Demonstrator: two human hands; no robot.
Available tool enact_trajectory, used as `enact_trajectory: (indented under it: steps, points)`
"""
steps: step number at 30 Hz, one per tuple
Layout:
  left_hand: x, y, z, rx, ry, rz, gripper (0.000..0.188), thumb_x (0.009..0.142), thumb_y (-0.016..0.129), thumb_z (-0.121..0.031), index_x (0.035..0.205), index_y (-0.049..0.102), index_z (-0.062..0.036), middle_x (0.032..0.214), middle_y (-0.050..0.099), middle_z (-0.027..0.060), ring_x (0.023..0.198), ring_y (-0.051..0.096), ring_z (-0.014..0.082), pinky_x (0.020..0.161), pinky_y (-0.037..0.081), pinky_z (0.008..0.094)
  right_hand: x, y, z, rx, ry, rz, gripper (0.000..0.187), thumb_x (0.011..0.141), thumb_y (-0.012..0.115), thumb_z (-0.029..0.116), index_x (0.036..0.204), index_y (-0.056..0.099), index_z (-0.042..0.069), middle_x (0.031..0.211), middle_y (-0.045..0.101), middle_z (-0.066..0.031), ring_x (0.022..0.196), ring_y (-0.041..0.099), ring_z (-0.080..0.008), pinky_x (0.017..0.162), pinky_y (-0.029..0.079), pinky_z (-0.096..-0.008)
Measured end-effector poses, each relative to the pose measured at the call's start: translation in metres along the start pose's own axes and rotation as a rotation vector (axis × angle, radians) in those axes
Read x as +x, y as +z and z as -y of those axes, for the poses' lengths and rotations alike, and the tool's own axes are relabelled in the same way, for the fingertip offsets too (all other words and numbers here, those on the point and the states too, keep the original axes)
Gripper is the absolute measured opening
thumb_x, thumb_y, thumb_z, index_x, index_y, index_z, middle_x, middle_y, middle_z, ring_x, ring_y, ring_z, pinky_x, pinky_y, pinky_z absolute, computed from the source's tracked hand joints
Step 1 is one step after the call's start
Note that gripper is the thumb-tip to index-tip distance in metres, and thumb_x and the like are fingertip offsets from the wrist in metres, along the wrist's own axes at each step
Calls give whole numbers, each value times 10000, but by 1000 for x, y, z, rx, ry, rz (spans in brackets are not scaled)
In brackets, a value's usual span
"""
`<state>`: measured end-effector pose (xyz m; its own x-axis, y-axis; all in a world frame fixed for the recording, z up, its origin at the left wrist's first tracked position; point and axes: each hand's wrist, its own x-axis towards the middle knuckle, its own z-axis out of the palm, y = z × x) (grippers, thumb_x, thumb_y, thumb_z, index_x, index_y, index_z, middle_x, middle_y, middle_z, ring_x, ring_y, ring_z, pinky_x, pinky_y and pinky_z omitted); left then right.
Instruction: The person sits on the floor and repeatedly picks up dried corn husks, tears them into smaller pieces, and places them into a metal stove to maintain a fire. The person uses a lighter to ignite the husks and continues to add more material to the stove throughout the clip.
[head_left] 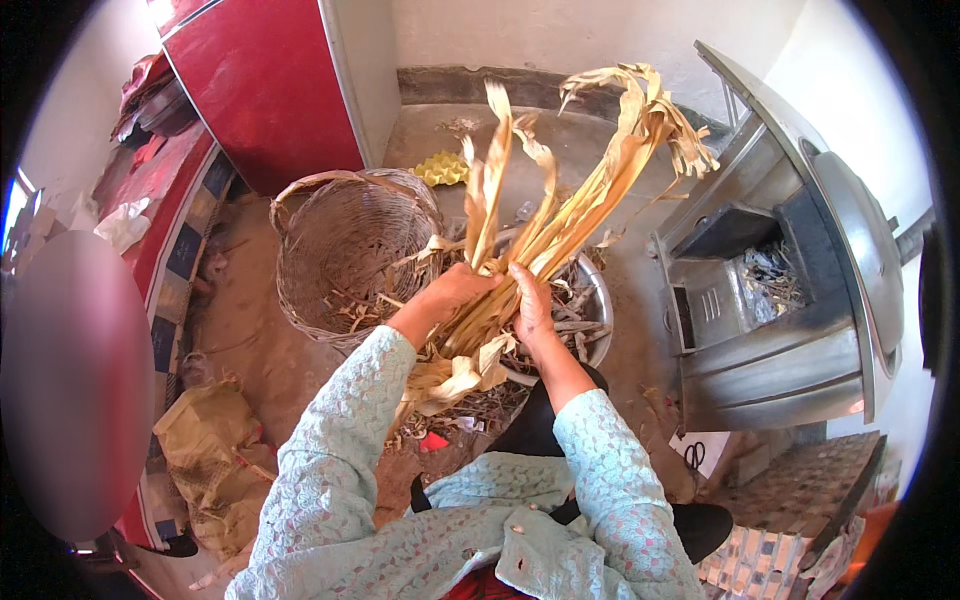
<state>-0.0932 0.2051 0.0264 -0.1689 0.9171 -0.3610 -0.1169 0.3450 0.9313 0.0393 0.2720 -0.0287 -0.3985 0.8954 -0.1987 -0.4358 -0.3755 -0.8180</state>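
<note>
A bundle of dry corn leaves (585,215), long and straw-yellow, is gripped between my two hands in front of me. My left hand (450,297) is closed round its lower left part. Close beside it, my right hand (532,305) wraps the bundle with the thumb pointing up. The leaf tips fan out away from me, and the lower ends hang below my hands. Beneath the bundle stands a metal basin (601,310) holding dry twigs and leaf scraps, partly hidden by the leaves and my arms. To the left is a wicker basket (350,235) with some scraps inside.
A metal stove (770,360) with an open firebox stands at the right. Yellow sacks (215,460) lie at the lower left, and a yellow egg tray (441,168) rests behind the basket. Scissors (694,456) lie on the floor at the right. A red cabinet (265,90) rises at the back left.
</note>
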Motion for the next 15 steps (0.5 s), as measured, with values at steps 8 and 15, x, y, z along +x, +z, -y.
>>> enact_trajectory:
  steps: [8, 15]
  points:
    - [19, -6, 30, 109, -15, -232, 239, 817, 639, -178, 856, 599, 54, 649, 593, 104, 575, 591, 225, 494, 479, 343, -8, 1, 5, -193, -40, -181, 259, 739, 685, 170, 884, 626, -36, 758, 621, -54, 689, 583, -150, 600, 454, -313]
    - [26, -77, 71, -83, 120, -708, 151, 815, 525, -78, 673, 563, -46, 546, 497, 29, 401, 453, 149, 350, 327, 290, -1, 0, 3, 82, 183, 158, 249, 776, 629, 152, 983, 548, 39, 772, 640, -87, 742, 615, -175, 651, 497, -323]
